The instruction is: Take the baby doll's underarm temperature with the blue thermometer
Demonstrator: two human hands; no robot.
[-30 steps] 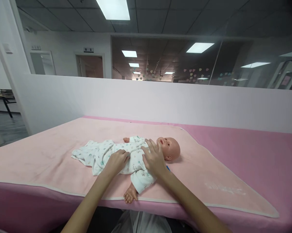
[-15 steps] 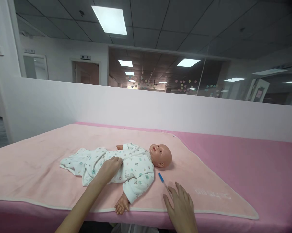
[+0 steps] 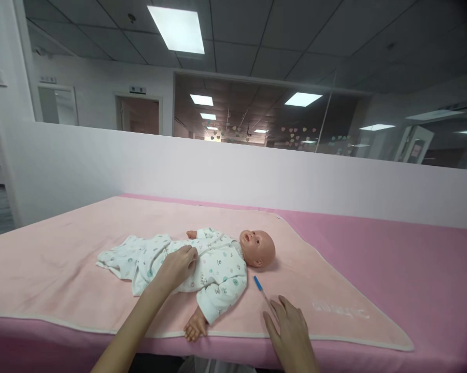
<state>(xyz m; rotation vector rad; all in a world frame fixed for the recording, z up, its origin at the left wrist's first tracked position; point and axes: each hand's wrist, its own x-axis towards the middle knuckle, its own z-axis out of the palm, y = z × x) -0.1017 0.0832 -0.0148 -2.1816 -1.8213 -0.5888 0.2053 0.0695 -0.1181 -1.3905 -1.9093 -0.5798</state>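
A baby doll (image 3: 217, 267) in white printed clothes lies on its back, head to the right. My left hand (image 3: 181, 264) rests on the doll's front with curled fingers, pinching the cloth of the clothes (image 3: 221, 261) near the waist; the fingertips are partly hidden. Beside the doll's near shoulder, a thin stick with a blue end (image 3: 258, 283), like a thermometer or pen, lies on the blanket. Over its lower end is my right hand (image 3: 289, 329), fingers spread and low on the blanket; the stick runs between thumb and index finger, and its far end is hidden.
A peach blanket (image 3: 62, 233) with a pale edge covers much of the pink padded table (image 3: 412, 269). A white low wall (image 3: 256, 173) stands behind it, with a glass window (image 3: 252, 114) above. The table's front edge is just before me.
My left hand has shifted and turned very slightly, its fingers still curled on the doll's clothes. My right hand has settled slightly lower by the stick. The doll has not moved.
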